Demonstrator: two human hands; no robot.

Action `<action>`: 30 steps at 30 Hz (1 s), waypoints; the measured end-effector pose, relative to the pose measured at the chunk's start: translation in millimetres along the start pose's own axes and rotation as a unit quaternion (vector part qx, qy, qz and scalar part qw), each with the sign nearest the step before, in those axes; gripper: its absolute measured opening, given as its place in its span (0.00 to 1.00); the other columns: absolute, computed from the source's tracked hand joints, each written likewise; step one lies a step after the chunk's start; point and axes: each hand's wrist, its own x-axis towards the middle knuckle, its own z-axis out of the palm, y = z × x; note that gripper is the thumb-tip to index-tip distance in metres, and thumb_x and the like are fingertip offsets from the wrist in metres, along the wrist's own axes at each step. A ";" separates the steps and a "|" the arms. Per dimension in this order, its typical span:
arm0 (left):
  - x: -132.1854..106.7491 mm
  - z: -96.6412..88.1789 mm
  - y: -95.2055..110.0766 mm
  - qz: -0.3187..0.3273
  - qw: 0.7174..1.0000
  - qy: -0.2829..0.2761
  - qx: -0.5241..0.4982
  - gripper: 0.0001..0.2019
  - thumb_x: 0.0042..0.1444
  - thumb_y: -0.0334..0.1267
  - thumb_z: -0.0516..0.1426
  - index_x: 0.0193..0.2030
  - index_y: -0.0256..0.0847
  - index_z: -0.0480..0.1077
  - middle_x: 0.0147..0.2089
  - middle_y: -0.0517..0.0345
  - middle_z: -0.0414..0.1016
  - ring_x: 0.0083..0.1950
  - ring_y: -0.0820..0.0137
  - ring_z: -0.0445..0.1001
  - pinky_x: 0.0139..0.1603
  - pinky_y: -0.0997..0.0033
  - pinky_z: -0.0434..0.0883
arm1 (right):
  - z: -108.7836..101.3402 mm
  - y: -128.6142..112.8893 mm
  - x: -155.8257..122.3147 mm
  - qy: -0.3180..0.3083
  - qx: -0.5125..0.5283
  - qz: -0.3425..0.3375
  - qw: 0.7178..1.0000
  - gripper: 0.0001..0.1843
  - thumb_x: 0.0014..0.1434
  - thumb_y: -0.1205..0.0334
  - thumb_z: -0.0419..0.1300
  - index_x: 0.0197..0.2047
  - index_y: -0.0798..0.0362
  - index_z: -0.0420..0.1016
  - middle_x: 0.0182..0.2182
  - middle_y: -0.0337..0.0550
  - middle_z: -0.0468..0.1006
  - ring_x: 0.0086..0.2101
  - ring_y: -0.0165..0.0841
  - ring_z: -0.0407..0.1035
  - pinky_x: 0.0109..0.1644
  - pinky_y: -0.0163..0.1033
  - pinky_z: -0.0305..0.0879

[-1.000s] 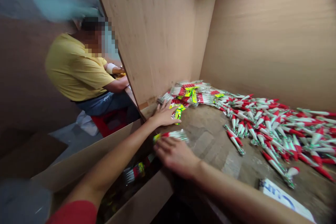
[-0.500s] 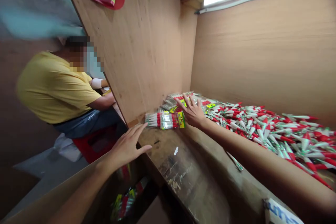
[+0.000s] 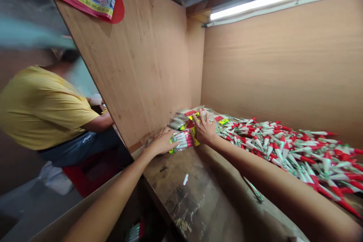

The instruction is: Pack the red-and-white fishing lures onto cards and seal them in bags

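Clear packets (image 3: 183, 140) of red-and-white pointed pieces with yellow-green labels lie on the worktable, between my two hands. My left hand (image 3: 163, 141) is closed over their left end, its fingers partly hidden by the back of the hand. At the right end, my right hand (image 3: 205, 128) is open, with fingers spread over the packets behind and the thumb side against the yellow label. A heap of similar packets (image 3: 181, 119) lies behind both hands, against the wooden partition. To the right spreads a large pile of loose red-and-white pointed pieces (image 3: 283, 143) with greenish ends.
A wooden partition (image 3: 141, 64) and back panel (image 3: 278, 68) enclose the worktable (image 3: 212, 193). A white scrap (image 3: 185, 179) and one loose piece (image 3: 256, 193) lie nearer me. Below the table edge are more packets (image 3: 134, 231). A co-worker in yellow (image 3: 48, 106) sits at left.
My left hand has moved from above the table edge onto the left end of the packets. My right hand has come down against their labelled end. The view has shifted slightly.
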 end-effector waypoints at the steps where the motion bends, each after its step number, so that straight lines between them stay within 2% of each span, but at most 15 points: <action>1: -6.0 -1.1 -0.3 0.007 1.000 0.002 -0.002 0.20 0.53 0.46 0.63 0.51 0.43 0.72 0.55 0.48 0.73 0.55 0.56 0.73 0.58 0.61 0.67 | 0.8 0.8 -1.9 -0.002 0.006 0.008 1.000 0.44 0.60 0.59 0.56 0.76 0.45 0.42 0.76 0.53 0.33 0.69 0.64 0.41 0.61 0.71 0.52; 3: -19.3 -4.1 0.0 0.013 1.000 0.007 -0.007 0.17 0.54 0.45 0.62 0.48 0.41 0.71 0.52 0.49 0.73 0.52 0.58 0.74 0.54 0.63 0.68 | 1.8 0.8 -5.6 0.002 0.008 0.006 1.000 0.40 0.63 0.59 0.53 0.75 0.47 0.45 0.75 0.55 0.40 0.68 0.61 0.44 0.63 0.68 0.51; 6: -47.1 -12.8 0.4 -0.007 1.000 0.011 -0.009 0.16 0.54 0.46 0.62 0.46 0.41 0.70 0.46 0.52 0.75 0.45 0.60 0.75 0.48 0.65 0.69 | 2.2 -0.8 -10.2 0.010 0.000 -0.015 1.000 0.41 0.61 0.59 0.55 0.75 0.49 0.46 0.74 0.56 0.44 0.69 0.60 0.42 0.66 0.68 0.44; 10: -117.8 -32.6 -11.6 -0.053 0.999 -0.003 -0.009 0.15 0.55 0.48 0.61 0.45 0.43 0.70 0.37 0.59 0.77 0.36 0.63 0.75 0.40 0.67 0.69 | -0.2 0.0 -10.7 -0.017 0.004 -0.023 1.000 0.42 0.60 0.62 0.56 0.75 0.50 0.46 0.74 0.59 0.45 0.68 0.62 0.43 0.63 0.67 0.52; 12: -165.3 -42.9 -27.7 -0.090 0.995 -0.020 -0.041 0.15 0.55 0.49 0.61 0.46 0.45 0.71 0.40 0.60 0.79 0.39 0.63 0.77 0.43 0.67 0.70 | -3.3 1.9 -9.4 -0.027 0.008 -0.034 0.999 0.39 0.62 0.64 0.54 0.74 0.50 0.48 0.72 0.59 0.50 0.68 0.59 0.45 0.61 0.61 0.58; 14: -208.0 -51.5 -47.0 -0.148 0.985 -0.025 -0.086 0.20 0.49 0.51 0.65 0.46 0.47 0.74 0.43 0.59 0.81 0.45 0.59 0.79 0.49 0.65 0.72 | -7.4 3.7 -9.8 -0.028 0.012 -0.048 0.998 0.36 0.63 0.65 0.53 0.73 0.50 0.51 0.71 0.57 0.53 0.68 0.56 0.47 0.60 0.56 0.60; 16: -232.8 -57.3 -61.1 -0.233 0.962 -0.002 -0.143 0.29 0.37 0.53 0.71 0.49 0.50 0.75 0.45 0.56 0.82 0.48 0.53 0.79 0.51 0.60 0.74 | -11.4 3.6 -14.1 -0.027 0.016 -0.056 0.998 0.36 0.63 0.63 0.53 0.73 0.50 0.51 0.72 0.56 0.52 0.68 0.54 0.48 0.62 0.56 0.59; 17: -235.6 -58.9 -63.5 -0.276 0.943 0.036 -0.182 0.32 0.35 0.54 0.72 0.50 0.50 0.75 0.45 0.54 0.82 0.50 0.50 0.79 0.51 0.58 0.75 | -12.9 2.3 -17.9 -0.025 0.019 -0.061 0.998 0.36 0.64 0.61 0.53 0.73 0.50 0.50 0.73 0.56 0.50 0.68 0.53 0.48 0.63 0.56 0.58; 19: -221.2 -59.2 -57.3 -0.308 0.887 0.125 -0.320 0.37 0.36 0.55 0.72 0.55 0.49 0.72 0.48 0.49 0.80 0.54 0.50 0.77 0.54 0.55 0.75 | -14.1 -2.9 -27.9 -0.010 0.028 -0.091 0.995 0.38 0.65 0.55 0.54 0.74 0.49 0.47 0.74 0.55 0.47 0.68 0.53 0.47 0.65 0.58 0.54; 20: -205.2 -57.9 -49.6 -0.291 0.849 0.125 -0.423 0.39 0.43 0.56 0.70 0.62 0.48 0.67 0.55 0.47 0.78 0.59 0.52 0.75 0.58 0.56 0.73 | -13.6 -6.6 -33.0 0.000 0.031 -0.115 0.993 0.38 0.65 0.54 0.55 0.75 0.48 0.47 0.74 0.54 0.45 0.68 0.53 0.47 0.66 0.59 0.51; 23: -137.6 -50.2 -18.9 -0.328 0.692 0.057 -0.641 0.39 0.55 0.57 0.61 0.68 0.40 0.56 0.55 0.37 0.76 0.58 0.55 0.77 0.59 0.54 0.73 | -8.3 -18.2 -40.8 0.030 0.021 -0.182 0.983 0.37 0.67 0.59 0.53 0.75 0.42 0.45 0.75 0.50 0.42 0.70 0.53 0.43 0.69 0.65 0.41; 24: -113.1 -46.4 -9.4 -0.365 0.667 0.034 -0.649 0.38 0.59 0.57 0.58 0.69 0.38 0.53 0.53 0.35 0.76 0.55 0.56 0.79 0.57 0.54 0.74 | -6.0 -20.9 -39.1 0.036 0.012 -0.183 0.982 0.37 0.67 0.62 0.52 0.76 0.41 0.44 0.75 0.49 0.41 0.71 0.53 0.41 0.69 0.68 0.38; 26: -68.1 -36.6 5.4 -0.399 0.664 0.045 -0.630 0.33 0.63 0.53 0.55 0.69 0.39 0.52 0.49 0.39 0.76 0.49 0.57 0.81 0.51 0.55 0.77 | -2.2 -22.6 -29.0 0.048 -0.006 -0.157 0.986 0.37 0.68 0.65 0.50 0.76 0.38 0.42 0.76 0.47 0.39 0.71 0.54 0.39 0.68 0.71 0.36; 28: -32.7 -23.1 14.9 -0.396 0.679 0.057 -0.616 0.31 0.63 0.50 0.57 0.68 0.39 0.55 0.47 0.41 0.76 0.45 0.59 0.82 0.47 0.58 0.78 | -0.4 -19.2 -13.0 0.050 -0.018 -0.113 0.992 0.37 0.69 0.66 0.49 0.76 0.37 0.40 0.76 0.48 0.38 0.71 0.55 0.39 0.67 0.73 0.37; 30: -7.7 -6.3 21.3 -0.388 0.702 0.091 -0.590 0.35 0.61 0.45 0.61 0.70 0.46 0.50 0.48 0.47 0.75 0.42 0.63 0.81 0.43 0.62 0.78 | -0.8 -12.7 3.4 0.023 -0.023 -0.068 0.997 0.38 0.69 0.66 0.50 0.76 0.37 0.40 0.75 0.51 0.40 0.70 0.59 0.43 0.64 0.74 0.44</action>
